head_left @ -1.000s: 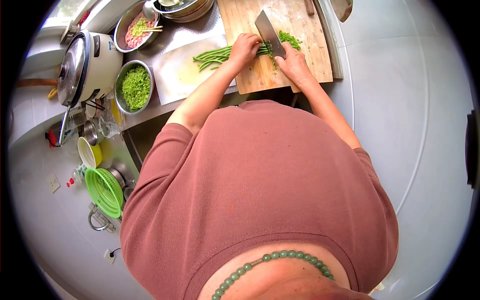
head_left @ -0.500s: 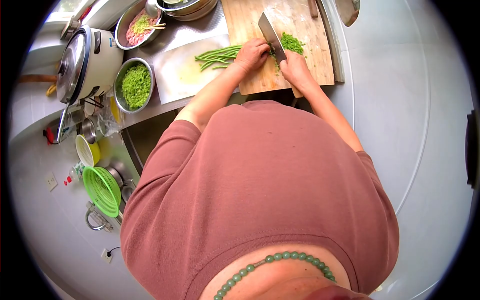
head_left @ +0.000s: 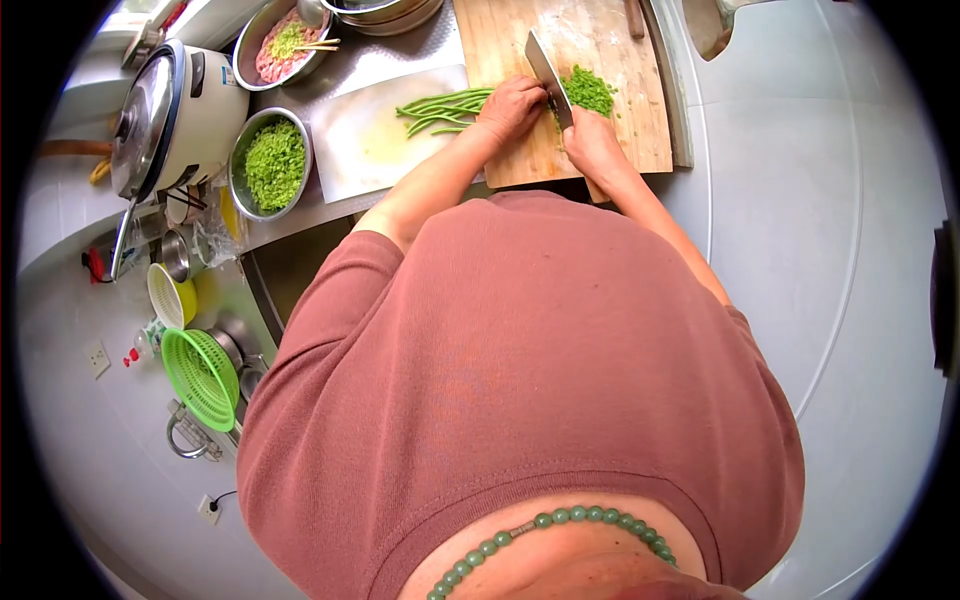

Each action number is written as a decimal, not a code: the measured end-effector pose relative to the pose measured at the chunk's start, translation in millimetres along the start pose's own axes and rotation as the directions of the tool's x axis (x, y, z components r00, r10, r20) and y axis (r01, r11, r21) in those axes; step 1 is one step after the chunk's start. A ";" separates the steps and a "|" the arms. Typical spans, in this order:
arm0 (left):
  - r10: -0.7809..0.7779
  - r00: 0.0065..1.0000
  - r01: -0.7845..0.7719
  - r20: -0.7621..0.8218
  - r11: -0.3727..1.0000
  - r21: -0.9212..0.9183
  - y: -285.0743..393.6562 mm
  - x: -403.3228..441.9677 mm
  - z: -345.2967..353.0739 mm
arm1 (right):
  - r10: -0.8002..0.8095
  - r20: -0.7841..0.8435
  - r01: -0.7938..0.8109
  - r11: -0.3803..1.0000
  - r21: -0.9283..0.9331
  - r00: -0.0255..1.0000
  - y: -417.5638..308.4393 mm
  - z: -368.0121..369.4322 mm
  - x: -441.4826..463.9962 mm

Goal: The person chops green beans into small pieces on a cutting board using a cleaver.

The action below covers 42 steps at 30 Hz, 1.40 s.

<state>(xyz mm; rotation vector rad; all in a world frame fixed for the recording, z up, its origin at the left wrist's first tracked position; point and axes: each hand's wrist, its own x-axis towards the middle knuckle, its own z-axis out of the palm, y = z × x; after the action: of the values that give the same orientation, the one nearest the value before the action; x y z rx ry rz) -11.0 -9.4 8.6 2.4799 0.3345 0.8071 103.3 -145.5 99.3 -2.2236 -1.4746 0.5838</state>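
My left hand (head_left: 514, 105) is closed over the bunch of long green beans (head_left: 445, 107), whose loose ends stick out to the left over a white board (head_left: 372, 135). In my right hand (head_left: 594, 142) is the handle of a wide-bladed cleaver (head_left: 546, 72). The blade stands on edge on the wooden cutting board (head_left: 540, 163), close beside my left fingers. Just right of the blade lies a heap of chopped green beans (head_left: 590, 91). The bean ends under my left fingers are hidden.
A metal bowl of chopped greens (head_left: 274, 165) and a bowl of pink minced meat (head_left: 283, 49) with chopsticks stand left of the boards. Further left is a white cooker (head_left: 200, 125) with a glass lid. Green (head_left: 200, 378) and yellow baskets (head_left: 172, 296) sit lower left, by the faucet.
My left hand has shifted right along the beans, its fingers now folded over them. My right hand and the cleaver have moved slightly, and the whole view has shifted a little.
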 end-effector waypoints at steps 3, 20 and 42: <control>0.001 1.000 -0.001 -0.009 1.000 -0.003 -0.5 -0.5 0.5 | 0.000 -0.009 0.000 1.000 -0.020 1.000 6.2 15.8 7.7; 0.008 1.000 -0.008 -0.010 1.000 -0.026 2.2 -1.0 -6.2 | 0.196 0.159 -0.207 0.977 0.052 0.968 15.7 15.8 27.5; 0.013 0.999 -0.013 0.029 1.000 0.018 2.2 -1.4 -5.4 | 0.205 0.272 -0.234 0.969 0.077 0.940 -5.5 -5.3 12.0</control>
<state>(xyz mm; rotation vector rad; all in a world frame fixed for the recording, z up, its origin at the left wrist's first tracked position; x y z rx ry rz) -15.2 -9.7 12.8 2.5104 0.3169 0.7758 106.3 -133.0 105.2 -2.3103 -1.2829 1.0409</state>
